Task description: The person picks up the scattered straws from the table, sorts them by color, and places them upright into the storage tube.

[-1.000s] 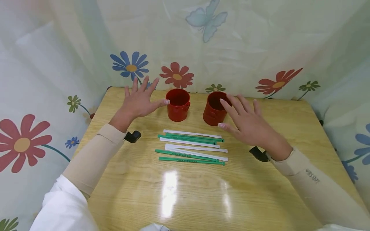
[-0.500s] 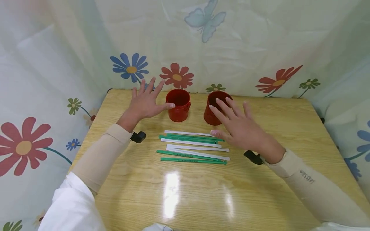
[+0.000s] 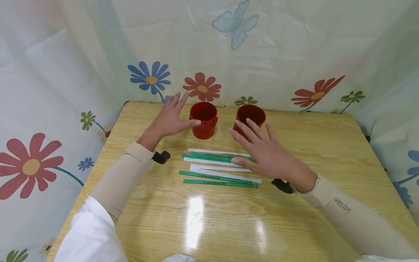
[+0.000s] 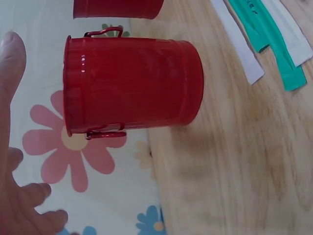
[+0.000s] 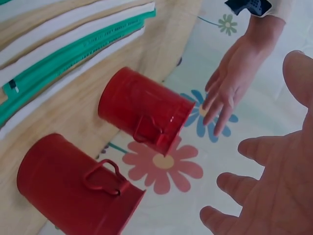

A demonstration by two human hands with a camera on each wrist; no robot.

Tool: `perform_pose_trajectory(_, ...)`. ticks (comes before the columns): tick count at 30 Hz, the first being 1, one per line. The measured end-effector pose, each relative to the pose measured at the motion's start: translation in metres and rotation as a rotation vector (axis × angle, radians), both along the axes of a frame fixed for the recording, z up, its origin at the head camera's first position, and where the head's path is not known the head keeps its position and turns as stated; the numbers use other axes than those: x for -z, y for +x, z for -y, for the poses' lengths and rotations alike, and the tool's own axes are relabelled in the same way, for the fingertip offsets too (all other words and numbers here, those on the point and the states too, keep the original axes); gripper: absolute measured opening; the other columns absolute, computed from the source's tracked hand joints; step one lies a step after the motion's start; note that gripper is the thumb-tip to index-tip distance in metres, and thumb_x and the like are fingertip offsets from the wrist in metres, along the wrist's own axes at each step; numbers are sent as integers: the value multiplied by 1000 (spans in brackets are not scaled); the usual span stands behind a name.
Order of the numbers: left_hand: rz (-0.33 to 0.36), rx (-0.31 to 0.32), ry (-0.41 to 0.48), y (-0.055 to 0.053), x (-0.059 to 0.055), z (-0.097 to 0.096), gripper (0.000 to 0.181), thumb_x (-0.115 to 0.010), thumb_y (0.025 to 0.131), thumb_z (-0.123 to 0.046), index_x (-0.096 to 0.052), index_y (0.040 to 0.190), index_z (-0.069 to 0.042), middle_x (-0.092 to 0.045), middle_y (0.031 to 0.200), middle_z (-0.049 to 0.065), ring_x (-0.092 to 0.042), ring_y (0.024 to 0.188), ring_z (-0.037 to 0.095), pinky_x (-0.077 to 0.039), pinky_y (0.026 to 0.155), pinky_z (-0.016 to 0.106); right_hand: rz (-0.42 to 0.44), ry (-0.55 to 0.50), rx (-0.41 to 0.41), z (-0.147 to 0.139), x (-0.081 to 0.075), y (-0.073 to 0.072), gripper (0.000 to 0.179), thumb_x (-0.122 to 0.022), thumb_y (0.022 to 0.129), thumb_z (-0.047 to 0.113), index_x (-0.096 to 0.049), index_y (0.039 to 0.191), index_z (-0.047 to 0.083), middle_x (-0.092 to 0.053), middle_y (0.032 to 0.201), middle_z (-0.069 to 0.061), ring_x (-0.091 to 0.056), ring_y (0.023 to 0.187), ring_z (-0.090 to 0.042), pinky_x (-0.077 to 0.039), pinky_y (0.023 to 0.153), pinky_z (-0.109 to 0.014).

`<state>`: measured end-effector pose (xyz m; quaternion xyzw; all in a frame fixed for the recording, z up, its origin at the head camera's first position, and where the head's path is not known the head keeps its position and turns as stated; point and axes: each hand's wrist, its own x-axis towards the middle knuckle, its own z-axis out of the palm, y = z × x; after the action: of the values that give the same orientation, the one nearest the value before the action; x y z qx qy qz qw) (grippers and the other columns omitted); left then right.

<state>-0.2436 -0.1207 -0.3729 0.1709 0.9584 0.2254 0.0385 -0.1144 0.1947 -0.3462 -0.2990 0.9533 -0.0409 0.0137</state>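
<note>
Two red metal buckets with small side handles stand upright near the back of the table. My left hand [image 3: 170, 118] hovers with spread fingers at the left bucket [image 3: 203, 127], its thumb overlapping that bucket's rim in the head view. The left wrist view shows the same bucket [image 4: 132, 83] apart from the hand. Fingers spread and holding nothing, my right hand [image 3: 270, 156] is raised in front of the right bucket [image 3: 250, 113], covering part of it. Below its thumb lie several slim paper-wrapped straws, some green [image 3: 219, 183], some white [image 3: 212, 161].
The straws lie side by side across the middle of the wooden table [image 3: 157, 214]. A flower-printed curtain [image 3: 275, 65] hangs right behind the table's back edge and along both sides. Black wrist cameras [image 3: 161, 157] stick out under the hands.
My left hand has drifted a little to the right, its thumb now over the left bucket's rim. The right hand has moved left and slightly nearer to me. Buckets and straws stay put.
</note>
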Motion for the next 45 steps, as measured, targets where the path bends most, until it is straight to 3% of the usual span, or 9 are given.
perform_pose_trajectory(7,73,10,273,-6,11,-6,100,-67,80,-67,-5,156,-46,-12,168,-6,-18,154,29,-36,113,62,2,-37,-4,3,6,3,86,-52,93,63,-9,160,30,0,169,-1,5,156,-30,-1,119,-69)
perform_pose_trajectory(12,95,-2,379,-9,18,-9,104,-74,77,-60,-10,157,-42,-22,165,-6,-25,152,27,-43,111,56,4,-56,-23,4,11,4,86,-54,93,61,-13,160,27,-2,169,-2,3,156,-30,-1,121,-67)
perform_pose_trajectory(24,138,-37,652,-14,27,-17,105,-85,75,-40,-21,158,-32,-34,161,-2,-33,149,22,-38,118,42,53,-102,-48,1,24,7,83,-52,94,61,-14,159,27,-6,169,0,-2,156,-30,-3,121,-67)
perform_pose_trajectory(29,120,-17,684,-18,28,-20,103,-86,75,-35,-23,157,-34,-37,159,-3,-37,147,21,-38,118,40,85,-129,-70,-1,27,6,82,-52,95,60,-15,159,26,-10,168,-2,-6,155,-32,-8,119,-69)
perform_pose_trajectory(38,152,-16,713,-19,25,-22,102,-87,75,-27,-25,156,-34,-38,159,-1,-36,147,19,-38,118,42,139,-196,-81,-3,35,6,81,-57,93,58,-24,158,22,-21,165,-6,-13,154,-30,-19,120,-63)
perform_pose_trajectory(45,156,16,710,-17,24,-23,98,-85,78,-25,-27,157,-23,-36,160,-2,-37,148,24,-45,112,41,128,-274,-38,-9,45,0,82,-69,86,54,-37,152,18,-36,158,-8,-32,146,-31,-35,116,-57)
